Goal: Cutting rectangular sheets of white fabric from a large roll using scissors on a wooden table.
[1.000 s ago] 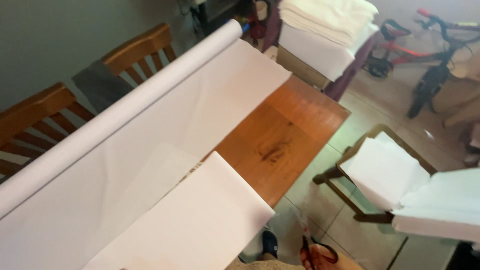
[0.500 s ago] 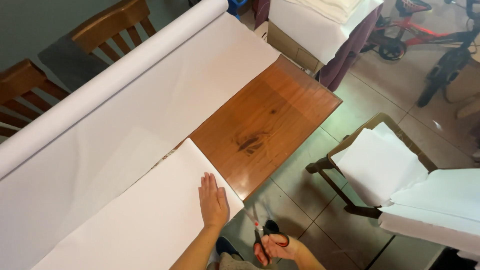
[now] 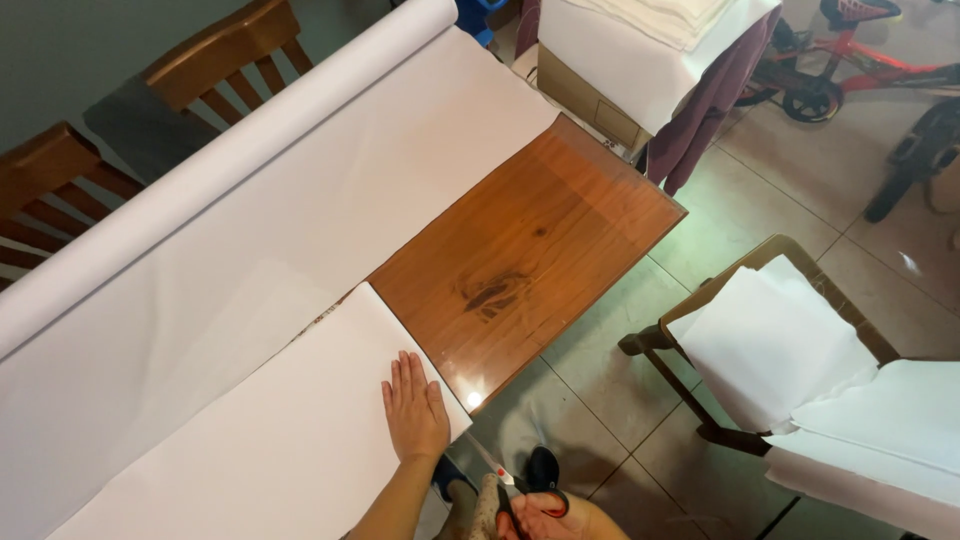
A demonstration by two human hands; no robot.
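Left hand [image 3: 415,412] flat, fingers spread, pressing folded white sheet [image 3: 270,450] at near edge of wooden table [image 3: 530,250], pinning it (likely so it cannot slide). Right hand [image 3: 545,515] below table edge, closed around black-handled scissors [image 3: 515,485], blades angled toward sheet corner. Fabric roll [image 3: 230,160] along far edge. Right hand cut off by frame; blade tips hard to make out.

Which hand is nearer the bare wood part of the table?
Left. The left hand lies flat on the white sheet right beside the bare wood. The right hand is below the table edge, holding scissors.
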